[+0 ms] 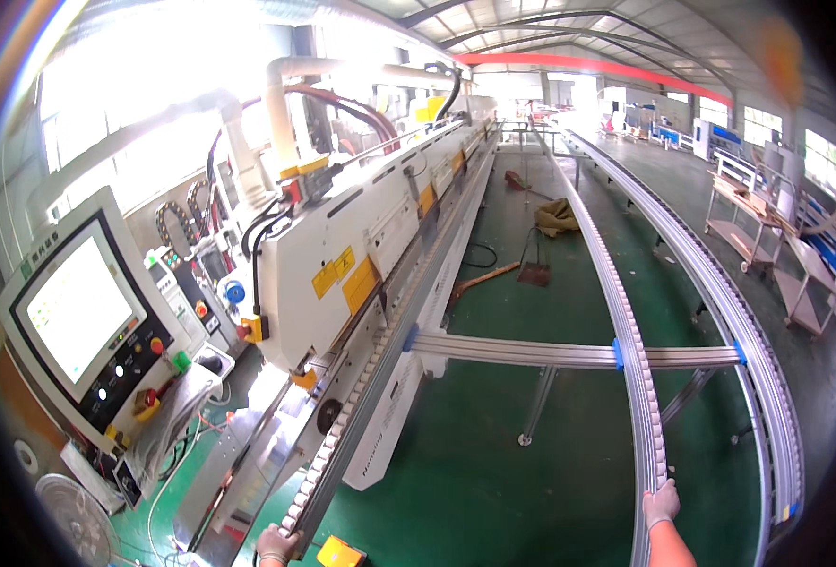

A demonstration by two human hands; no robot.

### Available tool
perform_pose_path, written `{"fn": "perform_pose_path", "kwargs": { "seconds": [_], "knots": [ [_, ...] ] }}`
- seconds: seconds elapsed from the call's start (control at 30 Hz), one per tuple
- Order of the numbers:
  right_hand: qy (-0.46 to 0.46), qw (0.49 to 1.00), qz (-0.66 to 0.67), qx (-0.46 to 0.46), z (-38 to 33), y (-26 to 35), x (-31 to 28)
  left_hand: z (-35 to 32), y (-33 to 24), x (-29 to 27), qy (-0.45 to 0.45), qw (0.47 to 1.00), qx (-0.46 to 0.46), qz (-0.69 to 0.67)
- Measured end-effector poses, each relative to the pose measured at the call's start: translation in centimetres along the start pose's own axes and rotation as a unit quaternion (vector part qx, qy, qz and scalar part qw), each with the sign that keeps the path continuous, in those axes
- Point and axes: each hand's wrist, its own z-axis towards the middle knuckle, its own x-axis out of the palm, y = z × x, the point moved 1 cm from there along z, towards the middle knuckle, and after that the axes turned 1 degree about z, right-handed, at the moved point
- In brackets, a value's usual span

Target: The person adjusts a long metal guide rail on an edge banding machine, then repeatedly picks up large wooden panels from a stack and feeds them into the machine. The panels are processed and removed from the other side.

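Your left hand [278, 544] has its fingers bent over the near end of the side roller rail [340, 425], which runs right alongside the white machine [328, 274]. Your right hand [662, 505] has fingers curled on the middle roller rail [643, 416], well right of that machine. Can't tell how tight either grip is, tbh.

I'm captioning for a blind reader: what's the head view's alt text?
Left hand at the near end of a roller rail beside a long white machine; right hand on a second roller rail, above a green floor. A control console with a lit screen stands left.
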Motion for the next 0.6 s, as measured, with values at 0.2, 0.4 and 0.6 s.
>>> {"fn": "perform_pose_path", "kwargs": {
  "seconds": [0.2, 0.4, 0.6],
  "knots": [
    [0.019, 0.999, 0.029, -0.003, -0.7, 1.1, -0.9, 4.1, -2.0, 2.6, 0.008, 1.000, 0.019, 0.019],
    [0.005, 0.999, -0.021, 0.029, -0.2, 1.9, -0.8, 3.7, -8.8, -0.2, -0.030, 0.995, -0.002, 0.096],
    [0.000, 0.999, -0.036, 0.024, 0.3, 2.7, -0.6, 3.1, -10.3, -1.0, -0.131, 0.989, -0.022, 0.066]
  ]
}}
